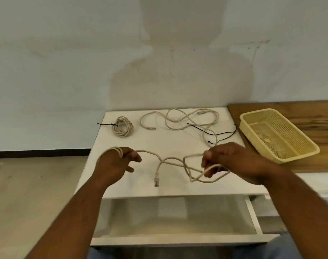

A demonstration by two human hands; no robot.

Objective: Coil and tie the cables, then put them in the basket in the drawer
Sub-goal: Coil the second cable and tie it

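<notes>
A beige cable stretches between my hands above the white cabinet top. Several turns of it are wound round my left hand, which grips the strand between thumb and fingers. My right hand holds the loose loops of the same cable; its plug end dangles between my hands. A coiled cable bound with a black tie lies at the back left. Another loose cable sprawls at the back, with black ties beside it. The yellow basket sits on the wooden surface to the right.
The white drawer stands pulled out below the cabinet top, with nothing visible inside. A wooden counter adjoins the cabinet on the right. A pale wall rises behind, and bare floor lies to the left.
</notes>
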